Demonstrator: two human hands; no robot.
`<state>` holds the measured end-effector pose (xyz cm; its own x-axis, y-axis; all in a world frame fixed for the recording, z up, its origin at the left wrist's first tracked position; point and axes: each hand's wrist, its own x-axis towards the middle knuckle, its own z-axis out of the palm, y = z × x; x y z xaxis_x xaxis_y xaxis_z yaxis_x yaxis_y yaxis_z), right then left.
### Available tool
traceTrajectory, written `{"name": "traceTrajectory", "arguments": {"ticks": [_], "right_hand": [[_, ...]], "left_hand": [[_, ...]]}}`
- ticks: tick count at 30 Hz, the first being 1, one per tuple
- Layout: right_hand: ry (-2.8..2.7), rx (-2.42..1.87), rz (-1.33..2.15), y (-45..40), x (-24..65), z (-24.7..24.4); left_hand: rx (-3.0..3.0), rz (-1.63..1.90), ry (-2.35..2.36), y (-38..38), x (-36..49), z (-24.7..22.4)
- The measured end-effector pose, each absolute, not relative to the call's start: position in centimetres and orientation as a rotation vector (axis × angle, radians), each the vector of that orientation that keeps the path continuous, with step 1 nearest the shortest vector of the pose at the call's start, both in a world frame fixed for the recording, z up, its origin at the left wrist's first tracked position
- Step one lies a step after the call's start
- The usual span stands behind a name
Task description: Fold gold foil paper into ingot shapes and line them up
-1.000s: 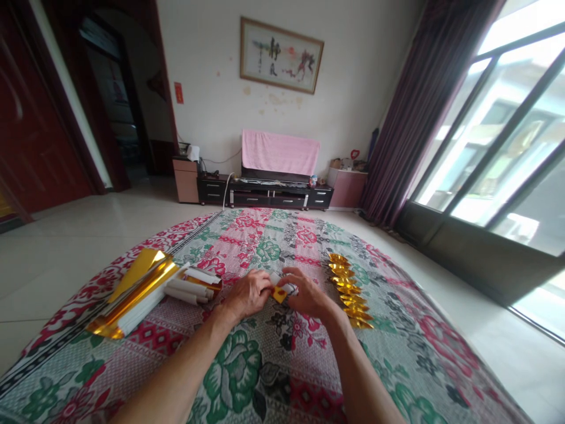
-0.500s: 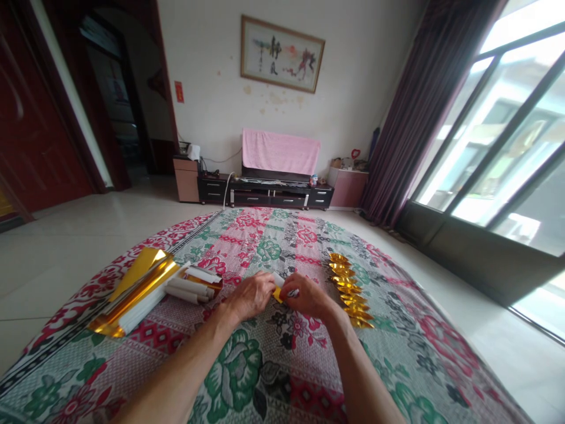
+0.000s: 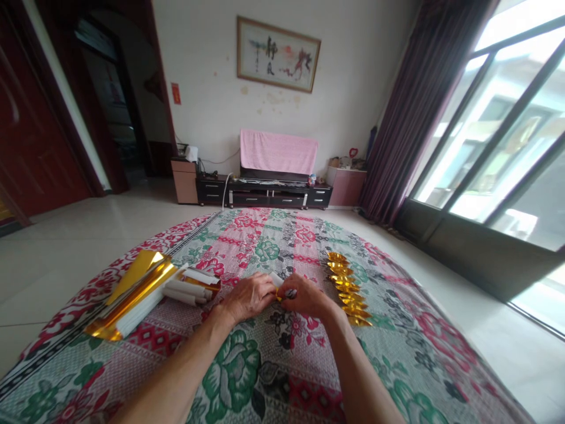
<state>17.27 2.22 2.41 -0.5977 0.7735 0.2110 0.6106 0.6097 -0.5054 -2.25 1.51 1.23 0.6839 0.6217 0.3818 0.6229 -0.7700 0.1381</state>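
So progress looks partway, as far as I can judge. Over on the right there's a row of shiny gold foil pieces with pointed ends (image 3: 348,288), lined up close together on the red, green and grey flowered cloth (image 3: 233,359). Those look finished to me. Over on the left sits a pile of flat and curled gold sheets with white backs (image 3: 143,297), and just beside it some white paper rolls (image 3: 183,290). I'd call that stock not yet worked, so there seems to be plenty left.

The piece being worked on is a small gold-and-white foil paper piece (image 3: 276,279), between the two hands in the middle of the cloth, well apart from both the row and the pile. It looks partly folded at best. The left hand (image 3: 252,295) has its fingers drawn in close, pinching the near-left side. The right hand (image 3: 305,295) has its fingers curled tight on the other side, so both grips are narrow.

Hard to make out: the fingers cover most of the piece, so I can't tell its shape or where the creases run. There's a greyish patterned bit by the right fingers that I can't identify. The row pieces overlap, so no firm count, and the forearms get cut off at the bottom edge.
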Motion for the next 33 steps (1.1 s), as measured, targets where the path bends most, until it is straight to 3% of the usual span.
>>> {"name": "traceTrajectory", "arguments": {"ticks": [21,33], "right_hand": [[-2.288,-1.276,0.310,1.1,15.0,2.2],[-2.337,-1.123,0.460,1.5,15.2,1.9]], "left_hand": [[-2.896,-0.814,-1.188,1.5,-2.7,1.1],[-2.933,-0.998,-1.218,2.1,-3.3,0.7]]}}
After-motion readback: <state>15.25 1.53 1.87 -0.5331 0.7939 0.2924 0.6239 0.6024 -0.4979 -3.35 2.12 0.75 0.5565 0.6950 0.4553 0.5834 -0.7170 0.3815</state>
